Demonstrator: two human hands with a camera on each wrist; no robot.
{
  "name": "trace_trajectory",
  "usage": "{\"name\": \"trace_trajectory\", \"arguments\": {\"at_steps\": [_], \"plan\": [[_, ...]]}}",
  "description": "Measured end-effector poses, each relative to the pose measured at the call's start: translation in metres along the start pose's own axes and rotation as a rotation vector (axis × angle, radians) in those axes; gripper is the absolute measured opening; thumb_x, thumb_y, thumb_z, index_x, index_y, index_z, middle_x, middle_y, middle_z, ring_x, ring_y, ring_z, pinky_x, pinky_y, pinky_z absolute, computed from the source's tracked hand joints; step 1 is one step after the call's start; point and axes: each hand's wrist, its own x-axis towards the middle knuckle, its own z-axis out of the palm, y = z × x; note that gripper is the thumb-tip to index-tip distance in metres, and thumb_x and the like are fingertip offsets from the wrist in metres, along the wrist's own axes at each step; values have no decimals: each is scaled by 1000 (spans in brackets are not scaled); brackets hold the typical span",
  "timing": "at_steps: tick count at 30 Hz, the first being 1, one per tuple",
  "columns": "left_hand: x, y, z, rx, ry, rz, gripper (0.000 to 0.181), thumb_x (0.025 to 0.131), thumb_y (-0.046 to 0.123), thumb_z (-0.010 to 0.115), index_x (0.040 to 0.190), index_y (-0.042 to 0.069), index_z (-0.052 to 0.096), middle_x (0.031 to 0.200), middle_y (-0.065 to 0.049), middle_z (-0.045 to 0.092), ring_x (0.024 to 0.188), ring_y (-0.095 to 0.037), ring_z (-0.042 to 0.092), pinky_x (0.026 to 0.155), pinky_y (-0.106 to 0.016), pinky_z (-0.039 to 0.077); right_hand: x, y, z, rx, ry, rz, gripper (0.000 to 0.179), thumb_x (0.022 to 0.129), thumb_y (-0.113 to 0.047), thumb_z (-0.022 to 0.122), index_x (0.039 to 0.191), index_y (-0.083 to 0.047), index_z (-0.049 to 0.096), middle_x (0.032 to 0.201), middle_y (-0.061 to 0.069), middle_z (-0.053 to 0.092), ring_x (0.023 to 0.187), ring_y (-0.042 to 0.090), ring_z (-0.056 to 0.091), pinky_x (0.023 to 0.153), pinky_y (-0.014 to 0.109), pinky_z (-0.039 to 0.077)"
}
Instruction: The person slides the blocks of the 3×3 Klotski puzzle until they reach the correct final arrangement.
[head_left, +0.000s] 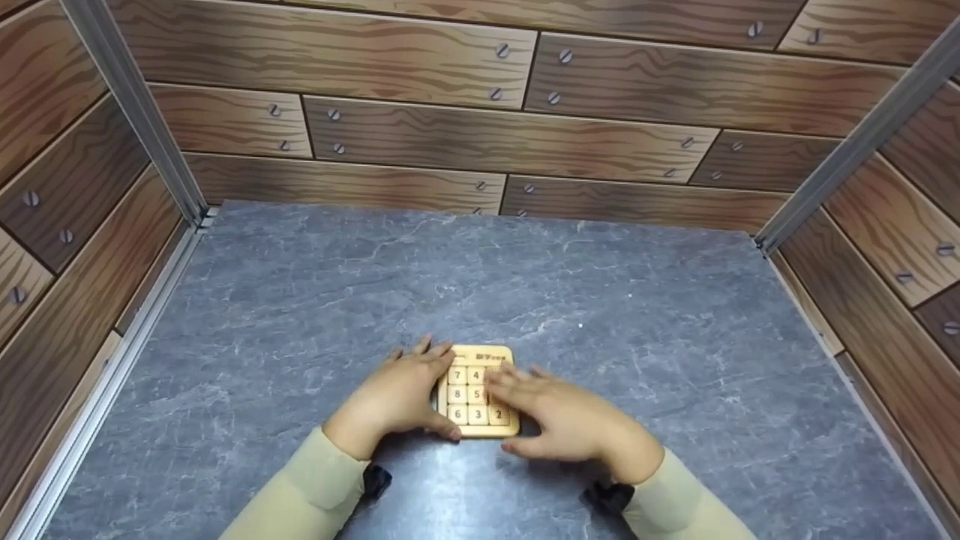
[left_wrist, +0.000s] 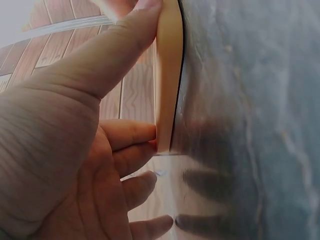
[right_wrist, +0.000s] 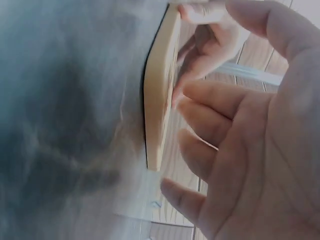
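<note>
A pale wooden number slide puzzle [head_left: 487, 432] lies flat on the grey table in the head view, with tiles 7, 4, 8, 5, 6, 3 and 2 readable. My left hand [head_left: 396, 394] holds it by the left side, thumb at the near corner and fingers along the far corner. Over the right-hand tiles hover or rest the fingers of my right hand [head_left: 566, 414], hiding part of that column; contact is hard to tell. In the right wrist view, these fingers look lightly bent beside the puzzle's edge [right_wrist: 157, 100], gripping nothing. The left wrist view shows the thumb on the puzzle's rim [left_wrist: 170, 65].
A marbled grey tabletop [head_left: 420, 277] surrounds the puzzle. Wood-print panels [head_left: 420, 135] stand at the back and both sides, joined by metal corner posts [head_left: 139, 112]. Black straps [head_left: 375, 480] show at both wrists.
</note>
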Motion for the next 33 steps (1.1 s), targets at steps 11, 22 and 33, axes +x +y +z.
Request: {"name": "trace_trajectory", "arguments": {"at_steps": [11,22,33], "plan": [[0,1,-4,-9,6,6,130,73,61,103,173,4,43,185,-10,35,177,-40,22,145,-67,17,2,6,-1,2,6,127,93,101,-62,73,176,-16,42,187,-3,30,177,34,23,144,70,15],[-1,1,0,-32,-4,-10,130,73,59,103,173,4,42,186,-11,34,177,-41,22,146,-64,16,-8,-3,2,15,-37,146,96,98,-65,75,176,-19,43,186,-6,31,177,30,26,145,68,14],[0,3,-1,-47,-28,-22,128,75,55,104,174,4,40,187,-10,30,178,-39,18,147,-64,12,-18,-4,3,54,-85,136,96,100,-67,74,176,-19,41,187,-9,29,177,29,26,145,69,16]]}}
